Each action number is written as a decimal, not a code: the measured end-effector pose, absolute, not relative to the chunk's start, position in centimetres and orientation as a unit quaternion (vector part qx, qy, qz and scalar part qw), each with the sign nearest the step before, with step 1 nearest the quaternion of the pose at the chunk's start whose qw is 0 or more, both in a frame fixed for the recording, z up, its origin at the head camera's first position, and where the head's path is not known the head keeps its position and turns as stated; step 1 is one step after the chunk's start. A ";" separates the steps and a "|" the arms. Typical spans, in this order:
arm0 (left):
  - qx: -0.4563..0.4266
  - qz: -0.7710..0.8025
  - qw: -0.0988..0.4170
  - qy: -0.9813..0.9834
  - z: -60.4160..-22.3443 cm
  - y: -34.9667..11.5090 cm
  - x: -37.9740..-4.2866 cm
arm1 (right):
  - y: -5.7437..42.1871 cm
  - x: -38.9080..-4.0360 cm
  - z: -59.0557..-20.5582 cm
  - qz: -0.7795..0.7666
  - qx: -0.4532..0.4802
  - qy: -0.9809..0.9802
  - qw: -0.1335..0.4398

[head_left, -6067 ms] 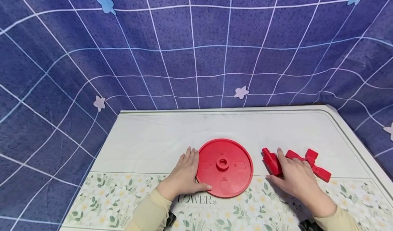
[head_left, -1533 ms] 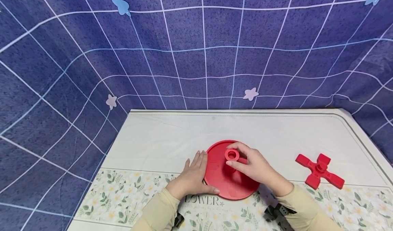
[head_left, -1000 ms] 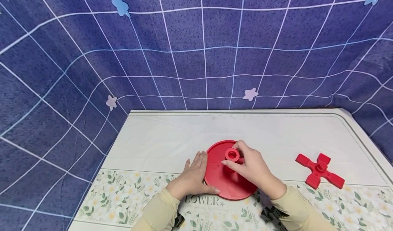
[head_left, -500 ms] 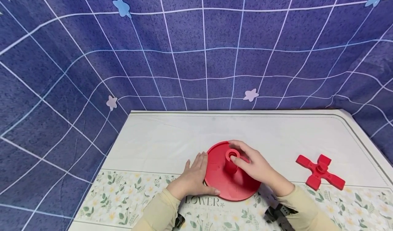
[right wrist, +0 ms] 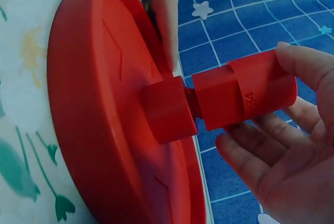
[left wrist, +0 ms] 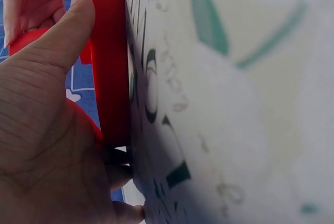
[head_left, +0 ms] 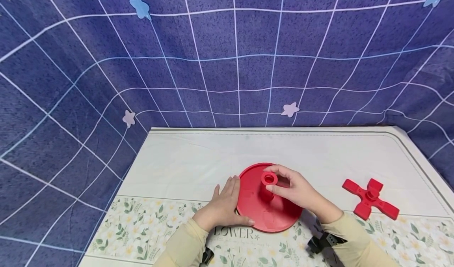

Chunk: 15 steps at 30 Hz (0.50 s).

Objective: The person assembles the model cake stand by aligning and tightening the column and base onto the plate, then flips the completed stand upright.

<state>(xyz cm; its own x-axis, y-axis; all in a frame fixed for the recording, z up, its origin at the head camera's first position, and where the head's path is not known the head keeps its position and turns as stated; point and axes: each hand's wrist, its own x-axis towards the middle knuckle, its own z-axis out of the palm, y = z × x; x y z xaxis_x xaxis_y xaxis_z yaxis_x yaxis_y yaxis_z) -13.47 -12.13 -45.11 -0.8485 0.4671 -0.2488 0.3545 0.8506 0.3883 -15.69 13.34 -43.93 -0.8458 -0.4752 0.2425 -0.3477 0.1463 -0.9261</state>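
A round red disc [head_left: 253, 213] with a raised rim lies flat on the table. My left hand [head_left: 224, 208] rests along its left edge, fingers straight, the thumb over the rim [left wrist: 108, 78] in the left wrist view. Upright over the disc's middle stands a red plastic cylinder [head_left: 267, 191] with a hollow top. My right hand [head_left: 298, 189] holds it near the top between thumb and fingers. In the right wrist view, a narrow threaded-looking neck [right wrist: 193, 103] shows between the cylinder and the disc's raised central collar [right wrist: 168, 110].
To the right lies a red cross-shaped piece [head_left: 370, 198] with four arms and a round hub. A white cloth with a flowered band [head_left: 142, 219] covers the table. Behind it hangs a blue gridded curtain [head_left: 198, 73] with stars.
My right hand has brought the cylinder from the table's right side onto the disc's middle, then shifted its fingers and turned about its top. The left hand stays at the disc's edge.
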 end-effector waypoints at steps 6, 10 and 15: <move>0.217 0.163 0.168 0.948 -45.1 -12.1 -13.5 | 12.9 -15.3 -44.0 -0.565 -0.260 0.783 0.005; 0.220 0.160 0.166 0.948 -45.1 -12.1 -13.4 | 12.4 -14.9 -44.1 -0.526 -0.238 0.815 -0.047; 0.221 0.161 0.168 0.947 -45.1 -12.1 -13.5 | 12.0 -14.7 -44.3 -0.478 -0.220 0.844 -0.101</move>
<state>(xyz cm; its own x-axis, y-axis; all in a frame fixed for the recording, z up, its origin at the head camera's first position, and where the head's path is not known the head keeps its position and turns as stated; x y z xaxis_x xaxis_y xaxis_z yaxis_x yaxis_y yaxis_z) -13.46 -12.09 -45.12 -0.8456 0.4727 -0.2480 0.3642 0.8506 0.3793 -14.65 12.00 -44.31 -0.8829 -0.2746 0.3808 -0.4678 0.4466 -0.7627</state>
